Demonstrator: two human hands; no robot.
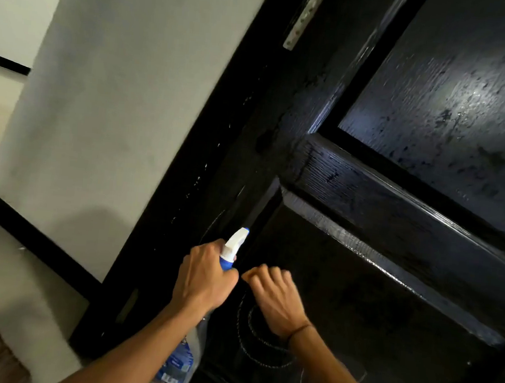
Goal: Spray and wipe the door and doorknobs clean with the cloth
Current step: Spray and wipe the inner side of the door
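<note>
Spray bottle (186, 354) in left grip (204, 274), nozzle toward door (398, 205).

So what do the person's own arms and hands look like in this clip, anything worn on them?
Both forearms are bare, with no sleeves in view. The left hand wears nothing that shows: no glove, ring or watch. The right hand is also ungloved; a thin dark band, like a cord or hair tie, circles its wrist. No other markings can be made out.

- Two hands: left hand (204, 276), right hand (276, 298)
- One spray bottle (180, 366)
- One black door (398, 205)
- One metal hinge plate (303, 20)
- One wrist band (299, 331)
</note>
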